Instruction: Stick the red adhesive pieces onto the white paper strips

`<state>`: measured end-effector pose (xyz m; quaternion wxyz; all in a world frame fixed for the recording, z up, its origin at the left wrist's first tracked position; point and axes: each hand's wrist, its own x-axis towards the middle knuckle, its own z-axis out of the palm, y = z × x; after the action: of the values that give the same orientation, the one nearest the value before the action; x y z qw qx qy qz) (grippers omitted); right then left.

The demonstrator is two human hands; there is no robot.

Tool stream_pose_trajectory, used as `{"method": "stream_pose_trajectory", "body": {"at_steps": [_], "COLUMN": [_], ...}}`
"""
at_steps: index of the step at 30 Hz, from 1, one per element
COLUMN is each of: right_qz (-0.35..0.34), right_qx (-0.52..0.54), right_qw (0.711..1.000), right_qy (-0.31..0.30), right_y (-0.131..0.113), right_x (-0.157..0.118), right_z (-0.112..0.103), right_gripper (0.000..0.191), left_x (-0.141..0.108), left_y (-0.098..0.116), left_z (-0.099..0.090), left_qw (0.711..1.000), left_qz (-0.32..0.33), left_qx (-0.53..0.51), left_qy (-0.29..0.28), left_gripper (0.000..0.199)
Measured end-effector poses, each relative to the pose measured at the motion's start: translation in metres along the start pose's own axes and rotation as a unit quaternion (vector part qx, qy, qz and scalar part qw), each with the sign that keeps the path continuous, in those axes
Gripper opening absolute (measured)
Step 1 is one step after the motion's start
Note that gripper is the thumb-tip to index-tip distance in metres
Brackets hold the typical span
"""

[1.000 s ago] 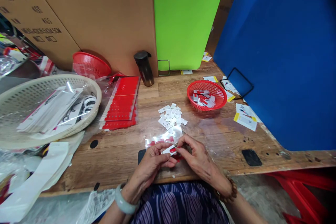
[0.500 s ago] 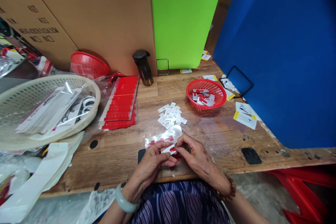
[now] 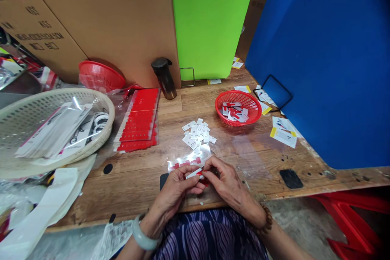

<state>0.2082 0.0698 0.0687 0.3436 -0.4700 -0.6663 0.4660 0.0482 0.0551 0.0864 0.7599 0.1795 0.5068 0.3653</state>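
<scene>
Between my two hands is a small white card (image 3: 193, 173) with a red sticker at its right end. My left hand (image 3: 179, 182) pinches the card's left part between thumb and fingers. The thumb and forefinger of my right hand (image 3: 224, 178) are closed on the red sticker (image 3: 199, 173) at the card's edge. Under my hands lies a clear sheet with red stickers (image 3: 189, 163), partly covered by them. Just beyond it, a loose pile of small white cards (image 3: 198, 133) rests on the wooden table (image 3: 134, 187).
A red basket (image 3: 217, 105) holds white and red cards. Red sticker sheets (image 3: 140, 118) lie left of a dark bottle (image 3: 164, 79). A large pale basket (image 3: 111, 120) with packed cards stands at left. Green (image 3: 210, 20) and blue panels (image 3: 323, 69) rise behind and at right.
The card has tilted slightly in my fingers, and my right fingertips have shifted a little along the red sticker. The view has turned slightly; the other things stay in place.
</scene>
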Motion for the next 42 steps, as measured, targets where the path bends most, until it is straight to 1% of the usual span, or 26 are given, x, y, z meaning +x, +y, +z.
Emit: {"method": "stream_pose_trajectory", "body": {"at_steps": [5, 8, 11, 14, 17, 22, 24, 32, 42], "right_qz": [0.018, 0.035, 0.054, 0.038, 0.019, 0.048, 0.050, 0.021, -0.007], "right_qx": [0.000, -0.002, -0.003, -0.020, -0.038, -0.031, -0.039, -0.110, -0.183], "right_qw": [1.000, 0.999, 0.998, 0.998, 0.997, 0.998, 0.997, 0.993, 0.982], "right_qy": [-0.007, -0.002, 0.014, 0.041, 0.069, 0.039, 0.037, 0.042, 0.042], "right_y": [-0.004, -0.009, -0.009, -0.008, -0.009, -0.017, -0.017, -0.005, -0.011], "right_x": [-0.001, -0.002, -0.003, -0.005, -0.005, -0.004, -0.003, 0.000, -0.005], "right_z": [0.001, 0.003, 0.007, 0.012, 0.011, 0.005, 0.004, 0.009, 0.011], "right_gripper": [0.010, 0.011, 0.012, 0.012, 0.012, 0.014, 0.014, 0.012, 0.014], "left_x": [0.003, 0.006, 0.009, 0.011, 0.011, 0.009, 0.008, 0.008, 0.008], "left_y": [-0.006, -0.010, -0.012, -0.012, -0.011, -0.008, -0.008, -0.008, -0.010], "left_z": [-0.002, -0.005, -0.006, -0.006, -0.006, -0.007, -0.008, -0.007, -0.007], "left_qw": [0.999, 0.998, 0.994, 0.992, 0.992, 0.996, 0.997, 0.998, 0.997], "left_qz": [0.020, 0.046, 0.078, 0.089, 0.083, 0.064, 0.056, 0.039, 0.044], "left_qx": [0.022, 0.035, 0.051, 0.066, 0.067, 0.047, 0.040, 0.033, 0.031], "left_qy": [0.019, 0.033, 0.056, 0.067, 0.062, 0.047, 0.041, 0.042, 0.047], "left_gripper": [0.046, 0.048, 0.049, 0.050, 0.051, 0.053, 0.053, 0.051, 0.048]}}
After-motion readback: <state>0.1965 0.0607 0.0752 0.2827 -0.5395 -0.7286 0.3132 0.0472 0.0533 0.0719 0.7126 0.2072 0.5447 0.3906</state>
